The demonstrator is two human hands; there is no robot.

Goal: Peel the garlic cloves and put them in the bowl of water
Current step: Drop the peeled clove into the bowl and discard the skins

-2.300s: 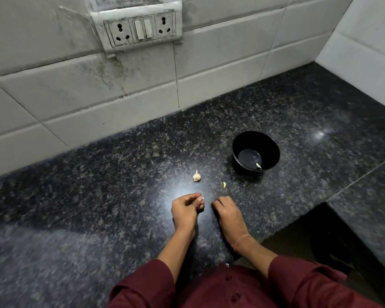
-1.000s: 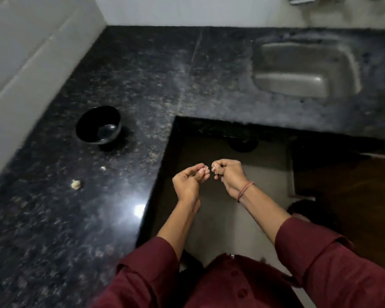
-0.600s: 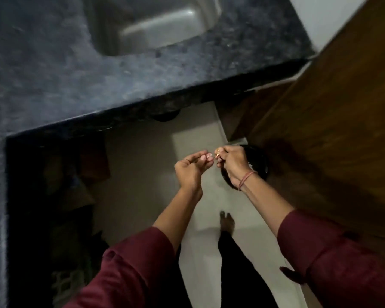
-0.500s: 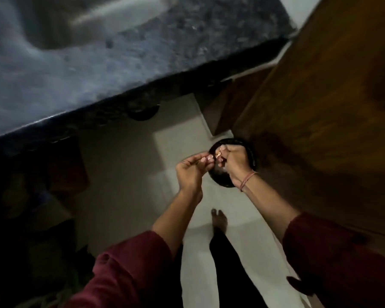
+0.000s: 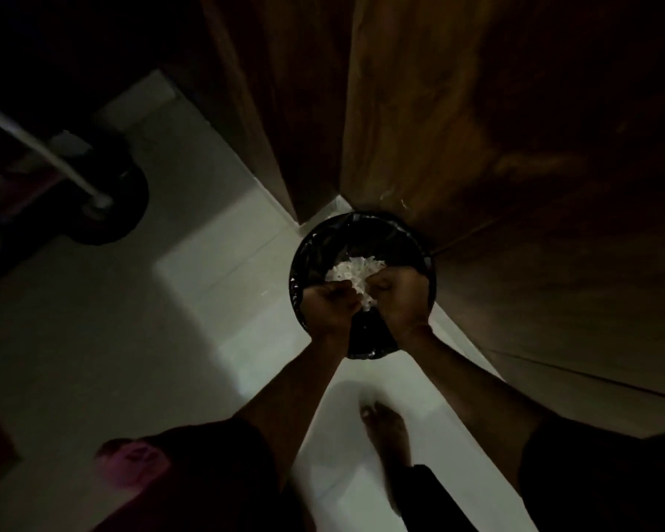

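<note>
Dim frame, view pointing down at the floor [image 5: 192, 309]. Left hand [image 5: 329, 307] and right hand [image 5: 398, 301] are close together, knuckles nearly touching, right over a black-lined bin [image 5: 319, 243]. Fingers on both are curled in tight. Can't tell what they're holding, too dark. Garlic clove: can't make it out, the spot between the fingertips is unreadable. White scraps [image 5: 352, 270] lie inside the bin, just beyond the hands. The bin stands against a wooden panel [image 5: 477, 128]. Bare foot [image 5: 386, 428] is near the bin.
</note>
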